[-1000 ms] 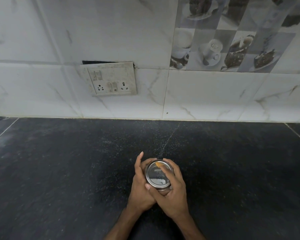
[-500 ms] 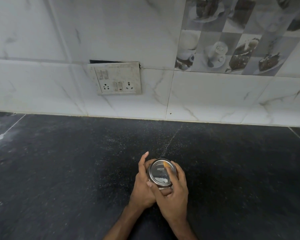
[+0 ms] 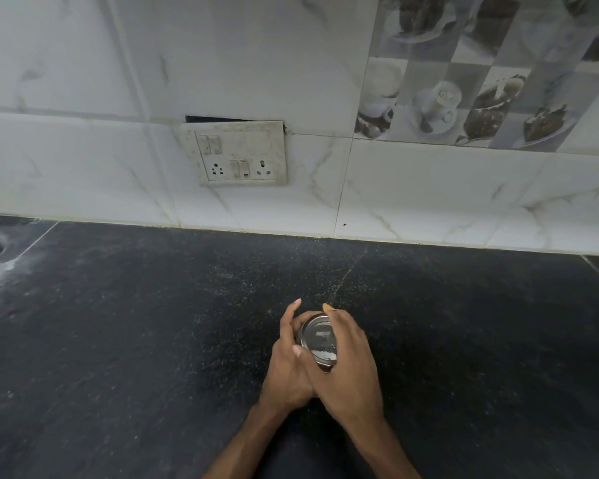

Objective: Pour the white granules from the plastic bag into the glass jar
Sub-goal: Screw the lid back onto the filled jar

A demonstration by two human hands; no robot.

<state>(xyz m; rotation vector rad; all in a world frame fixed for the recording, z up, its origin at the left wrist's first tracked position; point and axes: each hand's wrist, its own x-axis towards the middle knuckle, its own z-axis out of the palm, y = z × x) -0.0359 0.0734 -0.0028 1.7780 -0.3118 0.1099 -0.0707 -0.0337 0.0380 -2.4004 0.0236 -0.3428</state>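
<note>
As I look down past both forearms, the left hand [image 3: 287, 368] wraps the side of the glass jar [image 3: 325, 367], fingers curled round it and one finger pointing up. The right hand [image 3: 348, 371] curls over the right rim of the metal lid [image 3: 317, 337] and grips it. Jar's upright on the dark table [image 3: 118, 340], close in front of me, lid on, so by my reading we're at the unscrewing step and nothing's poured yet. I'd expect glass to be rigid, smooth and a bit slippery, breakable on this stone, so hold low round the body with one hand and take the lid by its edge with the other. No plastic bag in view, and I can't tell if the white glint on the lid is granules or reflection. Pale specks scatter the table beyond. Further back, a grubby switch plate [image 3: 241, 153] sits in the marble wall tiles [image 3: 429, 188].
</note>
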